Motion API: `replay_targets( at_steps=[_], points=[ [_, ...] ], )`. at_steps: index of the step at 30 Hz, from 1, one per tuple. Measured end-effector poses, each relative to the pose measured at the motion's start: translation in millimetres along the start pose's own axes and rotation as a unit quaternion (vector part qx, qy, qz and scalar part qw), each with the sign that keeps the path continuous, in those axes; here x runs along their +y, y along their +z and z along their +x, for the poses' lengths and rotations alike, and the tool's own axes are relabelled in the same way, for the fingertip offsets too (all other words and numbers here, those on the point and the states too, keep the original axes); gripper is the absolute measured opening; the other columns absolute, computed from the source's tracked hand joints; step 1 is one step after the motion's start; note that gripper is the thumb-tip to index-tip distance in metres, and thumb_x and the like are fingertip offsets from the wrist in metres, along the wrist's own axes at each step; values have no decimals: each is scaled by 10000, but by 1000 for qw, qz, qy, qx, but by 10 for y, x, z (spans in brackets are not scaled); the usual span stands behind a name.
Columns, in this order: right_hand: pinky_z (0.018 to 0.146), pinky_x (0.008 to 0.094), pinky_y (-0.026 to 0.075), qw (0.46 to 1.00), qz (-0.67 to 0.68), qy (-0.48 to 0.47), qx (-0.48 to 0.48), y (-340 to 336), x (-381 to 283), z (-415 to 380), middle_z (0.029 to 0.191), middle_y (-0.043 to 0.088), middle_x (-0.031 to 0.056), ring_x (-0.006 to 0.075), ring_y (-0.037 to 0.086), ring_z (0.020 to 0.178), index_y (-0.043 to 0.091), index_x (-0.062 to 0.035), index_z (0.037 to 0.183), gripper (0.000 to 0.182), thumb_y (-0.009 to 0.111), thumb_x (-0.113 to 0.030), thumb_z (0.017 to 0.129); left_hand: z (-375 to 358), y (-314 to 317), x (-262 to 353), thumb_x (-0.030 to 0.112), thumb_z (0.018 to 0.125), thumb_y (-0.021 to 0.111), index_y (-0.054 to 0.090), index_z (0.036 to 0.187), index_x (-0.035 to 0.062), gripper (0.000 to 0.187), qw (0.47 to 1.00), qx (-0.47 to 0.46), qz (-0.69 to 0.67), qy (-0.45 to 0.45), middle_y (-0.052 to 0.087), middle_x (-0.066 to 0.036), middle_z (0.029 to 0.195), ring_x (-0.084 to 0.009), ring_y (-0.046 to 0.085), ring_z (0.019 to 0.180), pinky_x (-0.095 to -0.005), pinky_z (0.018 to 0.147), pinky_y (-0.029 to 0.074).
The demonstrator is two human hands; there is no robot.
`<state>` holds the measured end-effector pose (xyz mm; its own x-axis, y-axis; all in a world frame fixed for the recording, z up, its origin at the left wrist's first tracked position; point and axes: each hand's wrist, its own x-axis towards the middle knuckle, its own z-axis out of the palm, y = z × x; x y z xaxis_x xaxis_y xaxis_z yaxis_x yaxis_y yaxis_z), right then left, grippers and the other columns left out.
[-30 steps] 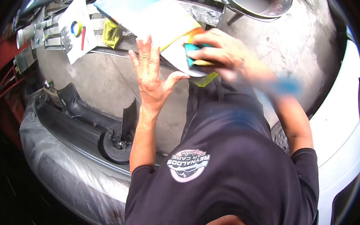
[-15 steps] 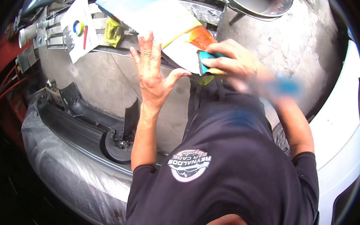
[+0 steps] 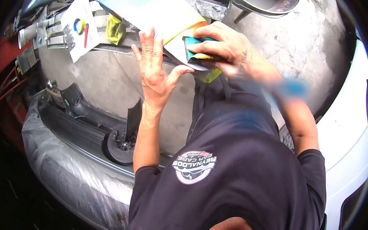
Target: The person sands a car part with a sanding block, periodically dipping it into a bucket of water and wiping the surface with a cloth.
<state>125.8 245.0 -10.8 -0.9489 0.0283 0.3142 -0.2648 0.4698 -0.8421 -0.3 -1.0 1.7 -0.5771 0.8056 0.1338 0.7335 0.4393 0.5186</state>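
A large panel point(image 3: 153, 12), blue and white with yellow tape along an edge and an orange part near its end, lies on a slatted bench. My left hand point(image 3: 154, 73) rests at the panel's near edge, its fingers spread and holding nothing. In my right hand point(image 3: 226, 46) is a teal sanding pad point(image 3: 192, 47), pressed on the panel's pale end. Most of the orange part is hidden behind the right hand. A yellow-green cloth point(image 3: 115, 30) lies on the bench left of the panel.
White paper point(image 3: 77, 47) on the bench bears a roll of tape point(image 3: 79, 26) and a red tool point(image 3: 86, 35). A metal basin point(image 3: 284, 5) stands at the top right. Black car trim point(image 3: 83, 103) and a plastic-covered bumper point(image 3: 79, 174) lie left, with a white car point(image 3: 346, 115) at right.
My right hand has moved left with the teal pad, across the panel's end toward my left hand. The left hand has stayed nearly in place.
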Motion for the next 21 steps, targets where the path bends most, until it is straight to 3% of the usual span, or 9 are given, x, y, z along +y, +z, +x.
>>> replay_targets(
  at_steps=[6,9,16,21],
  points=[
    [1075,466,560,999,-28,10,-45,-57,-57,-269,1357,671,143,381,655,1242,751,-116,1255,389,824,-123,873,-15,28,12,558,768,919,462,1669,17,1145,1000,-2,-2,6,349,-205,1800,-446,229,1694,-702,1333,129],
    [1078,480,558,1000,-15,5,-23,-2,-54,32,1357,668,158,392,652,1243,751,-118,1251,433,818,-91,825,0,20,-7,547,770,923,464,1667,14,1140,1000,2,-4,5,344,-207,1802,-448,227,1695,-702,1332,126],
    [1072,495,550,996,-80,19,-36,-19,-146,-202,1349,643,150,381,643,1240,731,-157,1306,554,833,-61,769,-27,45,-44,563,824,888,451,1679,13,1107,1000,4,-11,11,340,-210,1804,-447,232,1695,-696,1333,119],
    [1059,477,553,998,-53,-17,-24,47,-156,14,1342,647,150,369,645,1222,740,-156,1286,531,859,-98,772,9,27,-60,592,861,852,442,1685,9,1089,1000,-3,4,10,337,-208,1806,-443,226,1698,-699,1332,113]
  ],
)
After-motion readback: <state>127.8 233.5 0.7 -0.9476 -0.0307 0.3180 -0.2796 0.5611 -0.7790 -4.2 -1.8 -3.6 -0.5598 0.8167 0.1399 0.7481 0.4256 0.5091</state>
